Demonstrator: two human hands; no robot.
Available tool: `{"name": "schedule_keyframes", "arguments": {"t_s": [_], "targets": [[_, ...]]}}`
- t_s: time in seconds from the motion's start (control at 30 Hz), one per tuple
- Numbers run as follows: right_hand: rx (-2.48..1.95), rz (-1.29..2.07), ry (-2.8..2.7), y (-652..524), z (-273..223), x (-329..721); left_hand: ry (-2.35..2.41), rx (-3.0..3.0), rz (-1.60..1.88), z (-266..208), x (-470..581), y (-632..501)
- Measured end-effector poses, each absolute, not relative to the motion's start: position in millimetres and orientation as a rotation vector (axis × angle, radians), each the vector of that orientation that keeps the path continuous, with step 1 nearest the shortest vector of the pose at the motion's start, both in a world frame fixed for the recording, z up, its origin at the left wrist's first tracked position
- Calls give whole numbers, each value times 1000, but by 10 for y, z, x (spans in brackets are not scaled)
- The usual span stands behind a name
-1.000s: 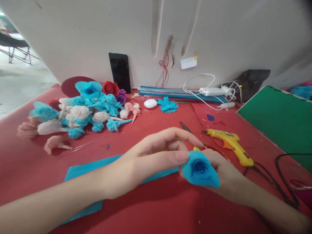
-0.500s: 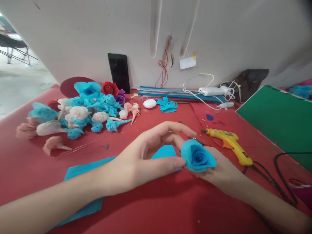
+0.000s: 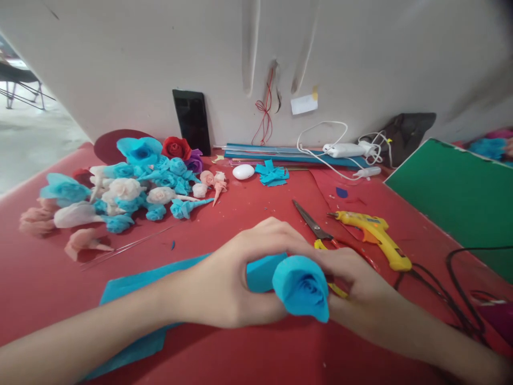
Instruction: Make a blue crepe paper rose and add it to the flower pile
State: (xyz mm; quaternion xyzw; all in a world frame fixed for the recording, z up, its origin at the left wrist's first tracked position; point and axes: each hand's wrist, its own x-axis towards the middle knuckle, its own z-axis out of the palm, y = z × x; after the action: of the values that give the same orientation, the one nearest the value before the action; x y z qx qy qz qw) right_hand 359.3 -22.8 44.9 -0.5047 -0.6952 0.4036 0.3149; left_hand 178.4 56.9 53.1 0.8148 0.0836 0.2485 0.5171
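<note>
A blue paper rose (image 3: 301, 289) faces up towards me between my two hands, its wound centre ringed by a wide outer petal. My left hand (image 3: 236, 278) curls round its left and far sides, thumb hidden behind the bloom. From the right, my right hand (image 3: 358, 291) closes on the rose low down, where its base is out of sight. Blue crepe paper (image 3: 132, 289) lies beneath my left forearm. Just beyond my right hand are scissors (image 3: 315, 222) with red and yellow handles, partly covered by it.
Several finished paper flowers (image 3: 128, 190) are heaped at the left. A yellow glue gun (image 3: 377, 235) rests on the right with its black cable. Along the wall stand a phone (image 3: 192, 122) and a white power strip (image 3: 342, 151). A green board (image 3: 452, 198) leans far right.
The rose has moved left, nearer to me, and turned. My left fingers have come over behind it and meet my right hand. The scissors are more exposed.
</note>
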Motion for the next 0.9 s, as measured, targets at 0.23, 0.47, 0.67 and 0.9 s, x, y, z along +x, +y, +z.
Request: {"name": "schedule_keyframes", "arguments": {"t_s": [0.23, 0.47, 0.67, 0.9], "targets": [[-1276, 1109, -1756, -265, 452, 3520, 170, 1891, 620, 511, 1795, 559], [-1330, 909, -1734, -281, 388, 3521, 312, 1658, 827, 485, 1800, 570], [-1430, 756, -1801, -258, 384, 3527, 299, 1383, 765, 523, 1837, 531], [-1335, 502, -1882, -207, 379, 3559, 413, 1631, 962, 518, 1826, 515]]}}
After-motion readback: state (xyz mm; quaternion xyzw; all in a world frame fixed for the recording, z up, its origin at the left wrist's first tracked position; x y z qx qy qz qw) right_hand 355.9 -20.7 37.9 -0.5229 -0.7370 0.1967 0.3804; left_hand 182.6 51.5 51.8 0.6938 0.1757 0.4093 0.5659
